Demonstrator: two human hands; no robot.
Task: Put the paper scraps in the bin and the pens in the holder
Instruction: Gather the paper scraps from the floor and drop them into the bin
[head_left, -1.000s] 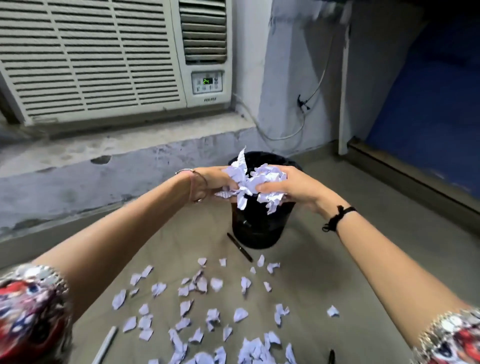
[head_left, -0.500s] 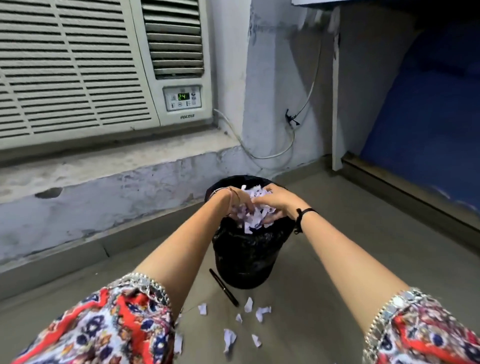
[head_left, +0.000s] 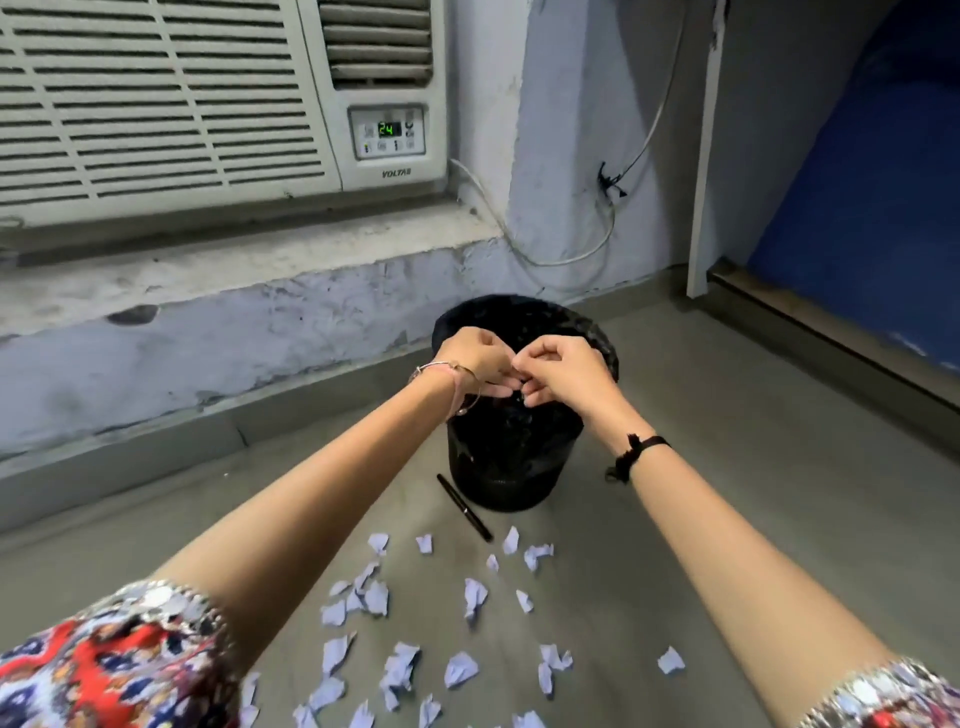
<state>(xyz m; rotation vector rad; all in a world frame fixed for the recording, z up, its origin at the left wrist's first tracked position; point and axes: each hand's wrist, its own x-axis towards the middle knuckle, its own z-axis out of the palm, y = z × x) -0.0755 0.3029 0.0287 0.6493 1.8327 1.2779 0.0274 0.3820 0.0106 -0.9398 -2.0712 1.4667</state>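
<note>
Your left hand (head_left: 475, 358) and right hand (head_left: 563, 371) meet over the bin (head_left: 506, 467), fingers curled; whether either pinches paper, I cannot tell. Rub clinging bits off above the opening, then go for the scraps (head_left: 374, 597) on the floor (head_left: 727, 519).

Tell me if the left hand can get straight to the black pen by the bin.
Probably yes: the left hand is over the bin, and the black pen lies uncovered on the floor beside its base.

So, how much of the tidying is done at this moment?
Little shows as done: the bin's inside is hidden. Both hands, left and right, meet over its rim with no scraps visible in them. Left: many scraps on the floor and a pen beside the bin. No holder is in view.
</note>
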